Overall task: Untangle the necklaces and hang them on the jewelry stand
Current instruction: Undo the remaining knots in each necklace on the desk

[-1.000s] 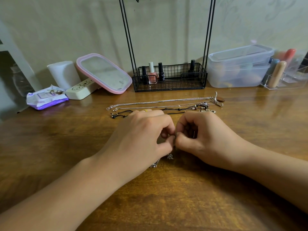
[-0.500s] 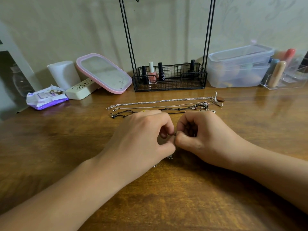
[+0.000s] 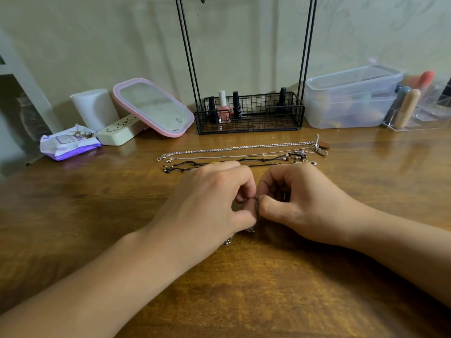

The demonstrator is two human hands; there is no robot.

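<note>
My left hand [image 3: 210,201] and my right hand [image 3: 300,203] meet at the middle of the wooden table, thumbs and forefingers pinching a small dark knot of necklace [image 3: 256,203] between them. Small metal charms [image 3: 250,230] of that necklace hang out under my left hand. Behind the hands several untangled necklaces [image 3: 239,152] lie stretched out in rows, silver chains and dark cords. The black wire jewelry stand [image 3: 249,115] stands at the back against the wall; its uprights run out of the top of the view.
The stand's basket holds nail polish bottles [image 3: 224,108]. To its left lean a pink-rimmed mirror [image 3: 153,106], a white case [image 3: 119,132], a white cylinder [image 3: 94,108] and a wipes pack [image 3: 69,145]. Clear plastic boxes [image 3: 351,96] and an acrylic organiser [image 3: 419,106] stand at the right.
Both hands have stayed in place, the fingertips working slightly at the knot. The charms under my left hand have shifted a little.
</note>
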